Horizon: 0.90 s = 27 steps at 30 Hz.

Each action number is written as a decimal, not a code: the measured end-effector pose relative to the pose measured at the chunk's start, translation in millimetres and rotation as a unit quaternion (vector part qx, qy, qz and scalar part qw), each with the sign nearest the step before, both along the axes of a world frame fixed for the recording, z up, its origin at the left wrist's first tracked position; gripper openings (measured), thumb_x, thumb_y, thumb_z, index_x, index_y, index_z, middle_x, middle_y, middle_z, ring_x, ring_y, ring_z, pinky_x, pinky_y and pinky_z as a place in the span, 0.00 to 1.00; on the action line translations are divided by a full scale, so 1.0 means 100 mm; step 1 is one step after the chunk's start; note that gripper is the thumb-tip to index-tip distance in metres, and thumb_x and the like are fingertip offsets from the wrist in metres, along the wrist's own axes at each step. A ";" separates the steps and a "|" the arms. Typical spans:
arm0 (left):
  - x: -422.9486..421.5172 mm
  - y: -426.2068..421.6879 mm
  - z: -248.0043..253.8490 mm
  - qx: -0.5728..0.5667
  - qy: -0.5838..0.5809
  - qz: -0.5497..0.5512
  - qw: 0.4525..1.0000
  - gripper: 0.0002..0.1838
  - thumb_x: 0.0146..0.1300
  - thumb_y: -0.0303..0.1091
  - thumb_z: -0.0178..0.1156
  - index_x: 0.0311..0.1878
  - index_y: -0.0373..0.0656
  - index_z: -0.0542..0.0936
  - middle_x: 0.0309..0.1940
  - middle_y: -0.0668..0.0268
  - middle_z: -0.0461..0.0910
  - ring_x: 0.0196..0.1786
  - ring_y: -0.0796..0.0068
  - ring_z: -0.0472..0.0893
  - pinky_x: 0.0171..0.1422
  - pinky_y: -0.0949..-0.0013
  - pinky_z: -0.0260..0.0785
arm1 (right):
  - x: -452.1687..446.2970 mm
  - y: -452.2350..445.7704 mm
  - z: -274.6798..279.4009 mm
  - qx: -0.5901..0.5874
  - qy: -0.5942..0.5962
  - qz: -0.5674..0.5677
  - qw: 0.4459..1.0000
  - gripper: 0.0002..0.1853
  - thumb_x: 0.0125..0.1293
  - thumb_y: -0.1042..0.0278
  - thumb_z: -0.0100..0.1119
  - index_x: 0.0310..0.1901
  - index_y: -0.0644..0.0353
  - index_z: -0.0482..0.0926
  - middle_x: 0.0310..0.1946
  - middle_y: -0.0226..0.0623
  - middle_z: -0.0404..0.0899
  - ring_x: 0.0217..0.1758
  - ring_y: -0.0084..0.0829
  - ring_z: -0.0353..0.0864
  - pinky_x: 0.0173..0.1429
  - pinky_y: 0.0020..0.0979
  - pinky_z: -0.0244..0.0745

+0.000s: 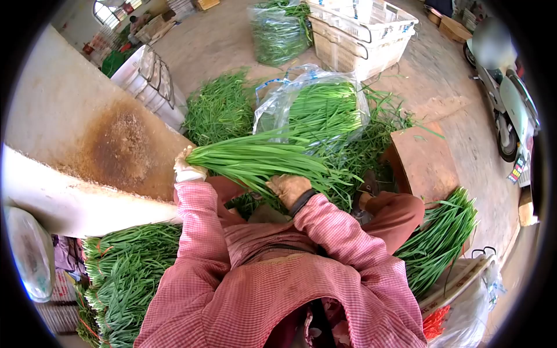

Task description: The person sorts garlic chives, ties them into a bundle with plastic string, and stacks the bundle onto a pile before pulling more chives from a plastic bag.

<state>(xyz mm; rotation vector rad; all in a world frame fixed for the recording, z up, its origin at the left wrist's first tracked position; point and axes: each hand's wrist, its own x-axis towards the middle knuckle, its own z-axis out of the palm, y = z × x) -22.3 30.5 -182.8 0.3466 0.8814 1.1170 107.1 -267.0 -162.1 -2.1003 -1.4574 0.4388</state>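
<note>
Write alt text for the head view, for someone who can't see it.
The left hand grips one end of a bunch of long green leaves; the right hand is at its lower edge. Beyond are an open plastic bag of greens and white baskets.

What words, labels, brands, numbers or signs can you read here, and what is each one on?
No text can be read with certainty.
Small multicoloured rectangular label at the near end of the pale green two-wheeled scooter: too small.
Faint marks along the off-white crate rim, lower right: too blurred.
</note>
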 end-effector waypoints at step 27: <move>-0.18 -0.39 0.30 0.210 -0.209 -0.254 0.921 0.07 0.47 0.30 0.56 0.31 0.44 0.70 0.27 0.69 0.72 0.35 0.70 0.73 0.47 0.63 0.68 | 0.48 -0.80 -0.19 0.054 0.159 -0.126 0.978 0.10 0.53 0.65 0.59 0.35 0.60 0.78 0.32 0.42 0.78 0.34 0.39 0.77 0.39 0.32 0.72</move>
